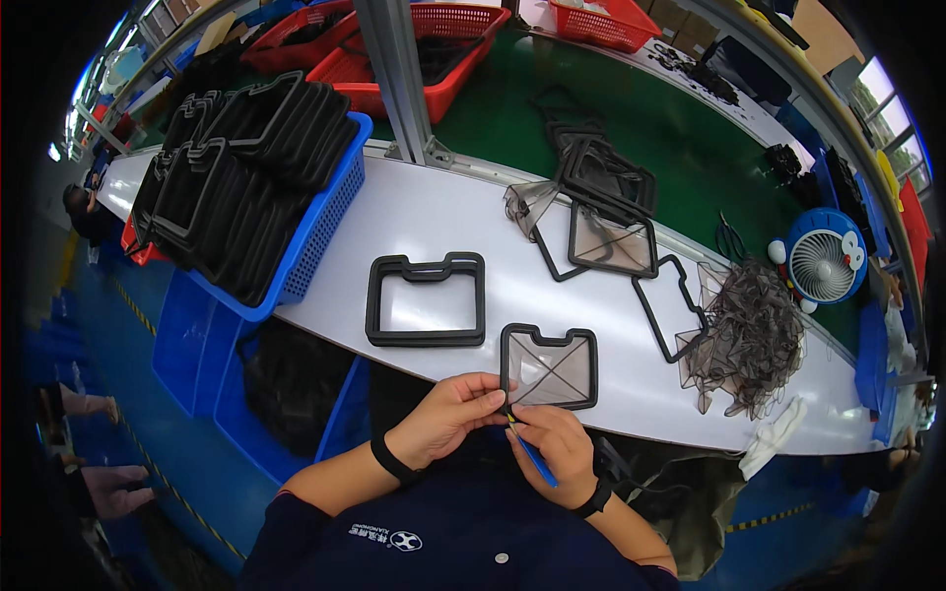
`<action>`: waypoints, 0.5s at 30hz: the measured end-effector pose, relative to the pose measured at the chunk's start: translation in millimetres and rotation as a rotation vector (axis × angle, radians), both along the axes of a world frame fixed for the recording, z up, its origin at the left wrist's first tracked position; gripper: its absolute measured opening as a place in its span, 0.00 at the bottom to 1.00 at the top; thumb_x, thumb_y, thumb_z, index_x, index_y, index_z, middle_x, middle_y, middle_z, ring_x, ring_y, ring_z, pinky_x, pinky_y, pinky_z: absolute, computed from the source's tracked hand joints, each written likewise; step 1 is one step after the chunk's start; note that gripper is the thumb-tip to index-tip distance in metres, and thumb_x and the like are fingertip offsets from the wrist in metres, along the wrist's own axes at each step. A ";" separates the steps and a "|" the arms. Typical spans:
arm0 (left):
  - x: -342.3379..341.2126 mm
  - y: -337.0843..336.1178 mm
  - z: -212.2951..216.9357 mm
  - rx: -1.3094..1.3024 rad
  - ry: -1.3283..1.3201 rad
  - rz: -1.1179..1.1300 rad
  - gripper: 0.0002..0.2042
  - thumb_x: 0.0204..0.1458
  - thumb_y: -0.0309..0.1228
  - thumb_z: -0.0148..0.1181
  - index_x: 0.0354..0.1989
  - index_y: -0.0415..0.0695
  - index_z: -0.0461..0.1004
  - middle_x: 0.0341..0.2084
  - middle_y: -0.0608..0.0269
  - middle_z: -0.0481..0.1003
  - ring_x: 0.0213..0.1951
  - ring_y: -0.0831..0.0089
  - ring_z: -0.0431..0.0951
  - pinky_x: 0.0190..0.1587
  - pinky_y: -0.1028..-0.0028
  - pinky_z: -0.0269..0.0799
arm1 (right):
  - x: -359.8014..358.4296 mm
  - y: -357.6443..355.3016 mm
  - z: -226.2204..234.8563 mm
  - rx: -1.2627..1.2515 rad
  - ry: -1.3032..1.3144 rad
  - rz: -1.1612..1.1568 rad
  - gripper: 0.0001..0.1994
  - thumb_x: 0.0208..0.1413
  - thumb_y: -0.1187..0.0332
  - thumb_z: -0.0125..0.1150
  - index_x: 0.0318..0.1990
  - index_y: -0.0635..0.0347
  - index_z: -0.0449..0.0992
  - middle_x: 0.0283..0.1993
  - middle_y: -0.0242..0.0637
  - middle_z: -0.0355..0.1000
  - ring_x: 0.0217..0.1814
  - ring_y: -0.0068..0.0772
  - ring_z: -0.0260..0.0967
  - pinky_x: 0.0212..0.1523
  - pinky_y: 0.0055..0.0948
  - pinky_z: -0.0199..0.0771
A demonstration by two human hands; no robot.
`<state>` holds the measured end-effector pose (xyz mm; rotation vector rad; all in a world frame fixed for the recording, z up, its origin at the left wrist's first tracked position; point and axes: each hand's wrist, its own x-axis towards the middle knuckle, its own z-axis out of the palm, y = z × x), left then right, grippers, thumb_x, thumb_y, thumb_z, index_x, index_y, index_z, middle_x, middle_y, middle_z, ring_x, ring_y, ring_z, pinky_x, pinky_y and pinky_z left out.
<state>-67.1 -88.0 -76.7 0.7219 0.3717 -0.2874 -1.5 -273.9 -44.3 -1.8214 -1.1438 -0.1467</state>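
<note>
White bench [434,222], frame centre: left hand [448,416] pinches gasket [549,366] corner, right hand [560,448] grips blue knife [532,455] — trimming flash; next cut needs steady edge-following.

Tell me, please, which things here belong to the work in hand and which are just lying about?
In hand:
- black rubber frame with translucent film, gripped by left hand
- blue-handled trimming tool, in right hand

Lying about:
- empty black rubber frame
- blue plastic basket of frames
- grey heap of film scraps
- small blue desk fan

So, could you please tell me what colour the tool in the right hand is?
Blue with a yellowish tip: the tool in the right hand, head view.
</note>
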 end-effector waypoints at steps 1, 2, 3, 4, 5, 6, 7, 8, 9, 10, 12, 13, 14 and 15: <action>1.4 0.0 1.3 0.004 0.005 0.000 0.15 0.64 0.31 0.56 0.56 0.37 0.72 0.47 0.63 0.76 0.49 0.77 0.77 0.53 0.74 0.74 | -0.3 -0.1 -1.3 -0.002 -0.007 -0.006 0.15 0.44 0.81 0.72 0.39 0.62 0.74 0.46 0.44 0.78 0.44 0.46 0.78 0.45 0.36 0.78; 2.3 0.0 1.7 0.008 0.011 -0.001 0.15 0.65 0.31 0.56 0.56 0.37 0.72 0.47 0.63 0.76 0.49 0.77 0.77 0.53 0.75 0.74 | -0.3 0.1 -2.1 -0.005 -0.006 -0.007 0.15 0.44 0.81 0.72 0.39 0.62 0.74 0.46 0.44 0.78 0.44 0.46 0.78 0.45 0.36 0.78; 3.0 0.5 0.1 0.005 0.012 -0.004 0.15 0.65 0.31 0.56 0.56 0.37 0.72 0.47 0.63 0.76 0.49 0.77 0.77 0.53 0.75 0.74 | -0.2 0.2 -2.7 -0.014 -0.009 -0.007 0.15 0.44 0.81 0.72 0.39 0.62 0.74 0.46 0.44 0.78 0.44 0.46 0.78 0.46 0.36 0.78; 3.5 1.3 -2.1 0.005 0.013 -0.009 0.15 0.64 0.31 0.56 0.56 0.37 0.72 0.47 0.63 0.76 0.49 0.77 0.77 0.53 0.75 0.74 | 0.0 0.4 -3.2 -0.022 -0.012 -0.007 0.15 0.44 0.81 0.72 0.39 0.62 0.74 0.46 0.45 0.78 0.45 0.46 0.78 0.46 0.36 0.78; 4.3 2.3 -3.6 0.006 0.015 -0.014 0.15 0.64 0.31 0.56 0.56 0.37 0.72 0.47 0.63 0.76 0.49 0.77 0.77 0.53 0.75 0.74 | 0.5 0.9 -4.2 -0.023 -0.012 -0.010 0.15 0.44 0.81 0.72 0.39 0.62 0.74 0.46 0.45 0.78 0.45 0.46 0.78 0.46 0.36 0.78; 5.0 3.5 -4.2 0.005 0.015 -0.018 0.15 0.64 0.31 0.56 0.56 0.37 0.72 0.47 0.63 0.76 0.49 0.77 0.77 0.53 0.75 0.74 | 1.3 1.9 -5.6 -0.036 -0.032 -0.010 0.15 0.44 0.80 0.72 0.39 0.62 0.74 0.47 0.44 0.78 0.45 0.45 0.77 0.45 0.36 0.78; 4.9 4.1 -4.9 0.010 0.019 -0.016 0.14 0.64 0.31 0.57 0.55 0.37 0.72 0.47 0.63 0.76 0.48 0.77 0.77 0.52 0.75 0.74 | 1.7 2.4 -7.2 -0.048 -0.052 -0.007 0.14 0.44 0.79 0.72 0.39 0.63 0.75 0.47 0.43 0.77 0.45 0.44 0.77 0.44 0.36 0.79; 4.7 5.4 -5.5 0.016 0.024 -0.013 0.14 0.64 0.30 0.57 0.55 0.37 0.73 0.47 0.63 0.76 0.48 0.77 0.77 0.52 0.76 0.75 | 2.3 3.3 -8.6 -0.048 -0.052 -0.006 0.14 0.44 0.79 0.72 0.39 0.63 0.75 0.47 0.43 0.77 0.45 0.44 0.77 0.44 0.36 0.79; 4.9 6.9 -6.3 0.019 0.024 -0.010 0.14 0.64 0.30 0.57 0.55 0.37 0.73 0.47 0.63 0.76 0.48 0.77 0.77 0.52 0.76 0.75 | 3.2 4.8 -9.9 -0.067 -0.075 0.013 0.14 0.45 0.79 0.71 0.39 0.63 0.74 0.47 0.44 0.77 0.45 0.45 0.77 0.44 0.36 0.78; 3.1 8.4 -6.9 0.013 0.019 -0.008 0.13 0.64 0.30 0.57 0.54 0.38 0.73 0.45 0.62 0.77 0.47 0.77 0.77 0.52 0.75 0.75 | 4.0 7.6 -11.3 -0.079 -0.095 0.045 0.13 0.45 0.79 0.70 0.39 0.64 0.74 0.47 0.45 0.77 0.45 0.46 0.77 0.43 0.37 0.78; 1.1 8.1 -7.6 0.009 0.000 -0.014 0.13 0.63 0.30 0.58 0.53 0.38 0.74 0.44 0.62 0.78 0.46 0.76 0.78 0.51 0.75 0.76 | 9.2 5.9 -10.8 -0.104 -0.121 0.050 0.13 0.45 0.80 0.69 0.39 0.64 0.74 0.48 0.46 0.77 0.45 0.46 0.77 0.43 0.37 0.77; 0.8 6.6 -7.8 0.023 -0.012 -0.014 0.12 0.63 0.29 0.58 0.52 0.38 0.74 0.44 0.62 0.78 0.46 0.76 0.78 0.50 0.75 0.77 | 13.3 6.5 -10.4 -0.127 -0.151 0.047 0.12 0.45 0.81 0.68 0.38 0.65 0.74 0.48 0.47 0.77 0.45 0.47 0.77 0.43 0.38 0.77; -1.3 4.3 -12.6 0.037 -0.025 -0.016 0.12 0.62 0.29 0.59 0.51 0.38 0.73 0.44 0.62 0.77 0.45 0.76 0.78 0.49 0.74 0.78 | 21.9 1.9 -6.4 -0.141 -0.203 -0.022 0.12 0.46 0.82 0.66 0.38 0.66 0.73 0.48 0.50 0.76 0.44 0.50 0.76 0.43 0.38 0.77; -2.9 2.3 -18.7 0.057 0.001 -0.028 0.12 0.62 0.28 0.59 0.51 0.37 0.73 0.43 0.62 0.77 0.43 0.76 0.78 0.48 0.73 0.78 | 37.0 -8.3 -5.8 -0.172 -0.251 -0.152 0.15 0.46 0.84 0.65 0.42 0.65 0.73 0.46 0.50 0.76 0.44 0.52 0.76 0.44 0.40 0.77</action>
